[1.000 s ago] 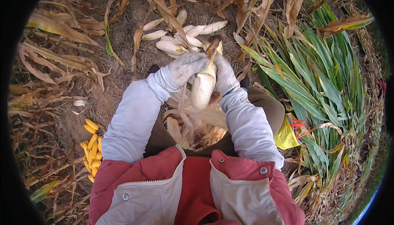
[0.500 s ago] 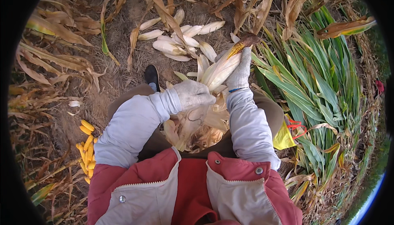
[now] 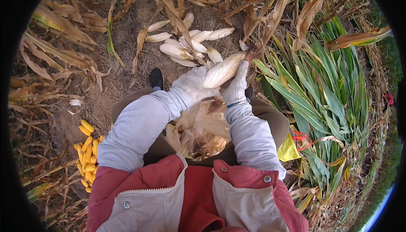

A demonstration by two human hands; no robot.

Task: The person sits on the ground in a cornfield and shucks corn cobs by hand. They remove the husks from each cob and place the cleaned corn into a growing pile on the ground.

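Corn husking in full swing here, and one long ear of corn wrapped in pale, papery husk (image 3: pixel 224 70) sits at the centre of it, held aslant between two gloved hands above the knees. Left hand (image 3: pixel 192 84), in a whitish knit glove, curls round the ear's lower end, thumb and fingers closed on it. Right hand (image 3: pixel 237 88), gloved to match, supports the upper end near the dark, dry silk tuft (image 3: pixel 252 54); its thumb lies along the side, the rest of the fingers are tucked out of sight, so how tightly they grip I can't tell. No yellow kernels show on this ear from here, so its stripping looks barely begun, if at all. Now the tally: down on the left, a heap of bare, bright yellow corn cobs (image 3: pixel 87 158) counts as finished work. Straight ahead on the dry soil, a loose cluster of cream-coloured ears in their husks (image 3: pixel 177 51) is waiting, so a fair share appears left to do. Between the legs, a mound of crumpled, straw-coloured loose husks (image 3: pixel 203 126) backs up that score, and I'd call it partway through.
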